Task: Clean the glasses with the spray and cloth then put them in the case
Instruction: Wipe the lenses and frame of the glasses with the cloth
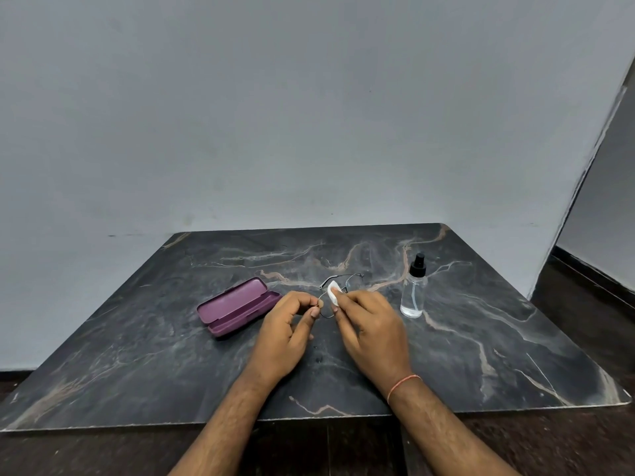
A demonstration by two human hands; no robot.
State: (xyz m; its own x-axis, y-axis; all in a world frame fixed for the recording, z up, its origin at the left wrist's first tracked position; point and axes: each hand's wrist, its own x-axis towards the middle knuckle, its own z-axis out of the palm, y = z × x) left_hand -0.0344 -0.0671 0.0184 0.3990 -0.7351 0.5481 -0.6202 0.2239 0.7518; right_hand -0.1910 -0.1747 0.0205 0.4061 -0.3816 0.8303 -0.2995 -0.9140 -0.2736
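A: So where are the wire-frame glasses (338, 290)?
B: Off the marble slab (481, 338), left of the spray bottle (414, 290). Left hand (285, 333) pinches the frame, right hand (369, 324) presses a white cloth (333, 293) on a lens.
A: And the purple case (237, 305)?
B: Open, further left of the bottle.

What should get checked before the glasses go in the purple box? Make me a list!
1. Thin wire-framed glasses held steady: ok, left hand pinches the frame.
2. Small white cloth on the lens: ok, right hand presses it there.
3. Lenses clean: cannot tell.
4. Purple hard glasses case open: ok, lid up.
5. Temples folded: not ok, they look open.
6. Clear spray bottle with black nozzle out of the way: ok, upright on the right.
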